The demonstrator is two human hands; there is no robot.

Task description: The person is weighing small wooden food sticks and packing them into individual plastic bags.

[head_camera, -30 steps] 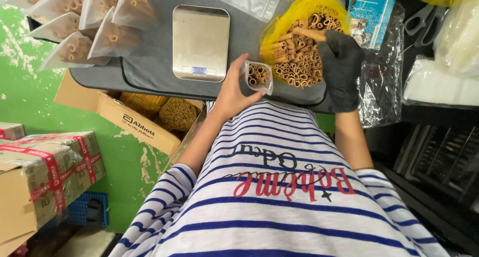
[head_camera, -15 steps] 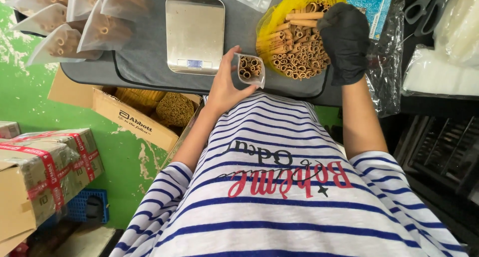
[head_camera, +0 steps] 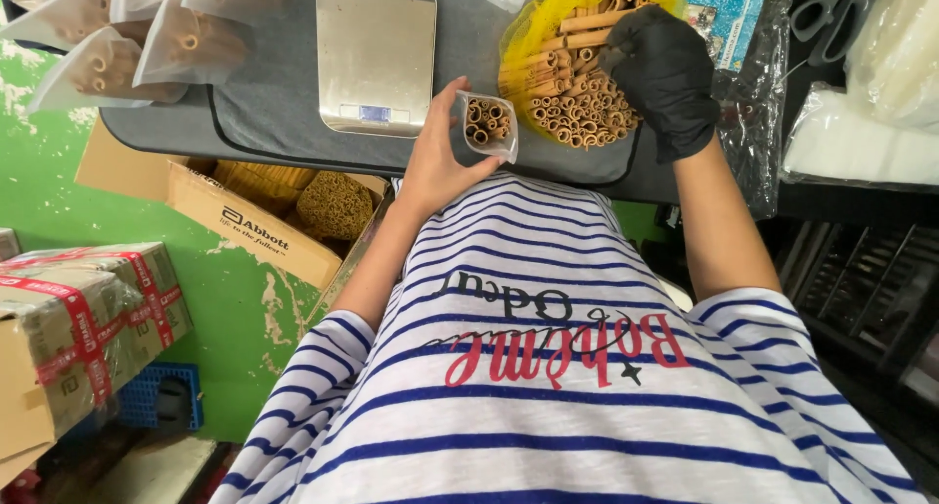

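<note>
a: your left hand (head_camera: 437, 167) is bare and grasping a small clear pouch (head_camera: 489, 125), thumb on one side and fingers on the other, mouth facing up at you. it's partly filled with cinnamon sticks standing on end.

b: where is the pouch?

a: just above the near edge of the grey tabletop (head_camera: 284, 113), between the steel scale (head_camera: 376, 54) and the yellow bag (head_camera: 533, 36).

b: and your right hand (head_camera: 667, 73)?

a: it wears a black glove and rests on the heap of cinnamon sticks (head_camera: 572, 103) in that yellow bag, fingers curled down among them. i cannot tell whether they have closed on a stick.

b: anything else around you?

a: filled pouches (head_camera: 147, 34) lie at the far left of the tabletop. an open cardboard box (head_camera: 245, 220) with more stick bundles sits below its edge, taped cartons (head_camera: 78, 328) lower left, scissors (head_camera: 827, 20) upper right.
</note>
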